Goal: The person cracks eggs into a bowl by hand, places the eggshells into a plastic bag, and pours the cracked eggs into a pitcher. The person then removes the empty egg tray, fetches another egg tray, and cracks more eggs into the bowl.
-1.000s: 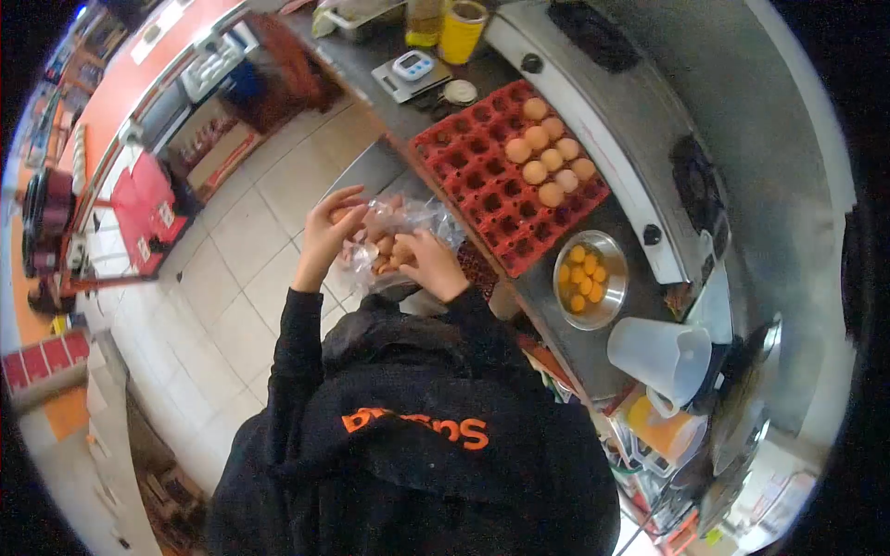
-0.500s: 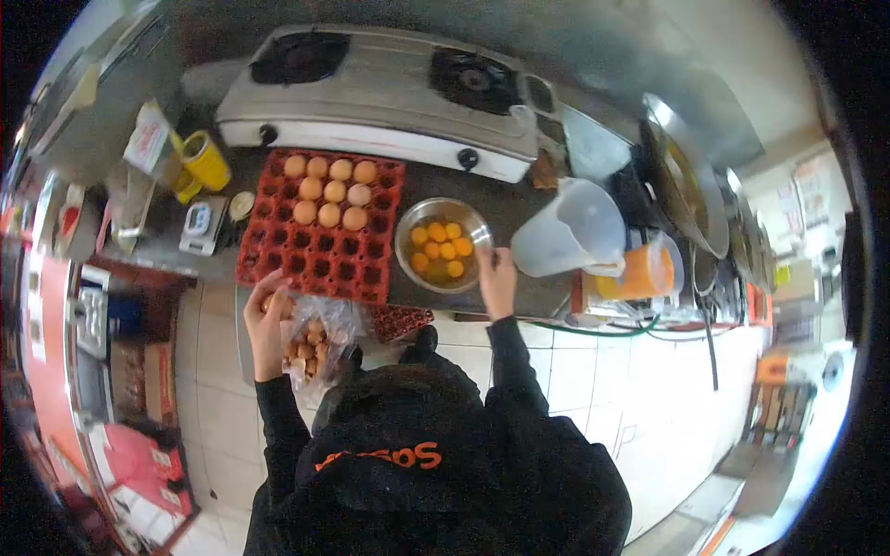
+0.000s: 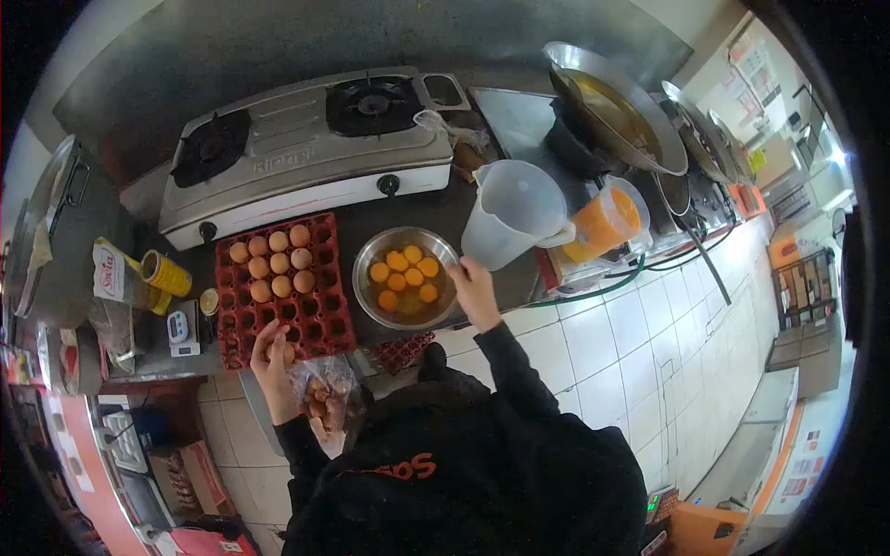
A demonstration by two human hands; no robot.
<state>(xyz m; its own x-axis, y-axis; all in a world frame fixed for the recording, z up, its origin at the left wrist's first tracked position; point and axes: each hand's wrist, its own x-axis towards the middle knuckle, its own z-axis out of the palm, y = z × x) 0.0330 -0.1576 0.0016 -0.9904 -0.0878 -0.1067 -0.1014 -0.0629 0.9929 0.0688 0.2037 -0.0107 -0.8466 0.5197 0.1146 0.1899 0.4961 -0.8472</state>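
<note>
My left hand (image 3: 272,371) is closed around a brown egg (image 3: 286,353) at the near edge of the red egg tray (image 3: 236,320); whether its shell is whole I cannot tell. Several brown eggs (image 3: 280,263) sit in the tray's far cups. Right of the tray stands a round metal bowl (image 3: 364,310) with several egg yolks (image 3: 413,277) in clear white. The fingers of my right hand (image 3: 476,295) pinch the bowl's right rim. Below my left hand hangs a clear plastic bag (image 3: 326,394) of brown eggshells.
A two-burner gas stove (image 3: 306,148) stands behind the tray. To the right are a translucent pitcher (image 3: 512,215), a container of orange liquid (image 3: 607,221) and a large pan (image 3: 630,120) of oil. A small scale (image 3: 184,329) and a yellow can (image 3: 167,274) lie left.
The camera view has turned and shifted, so the counter appears rotated. My left hand stays by the tray's near edge with the egg, and my right hand stays at the bowl's rim.
</note>
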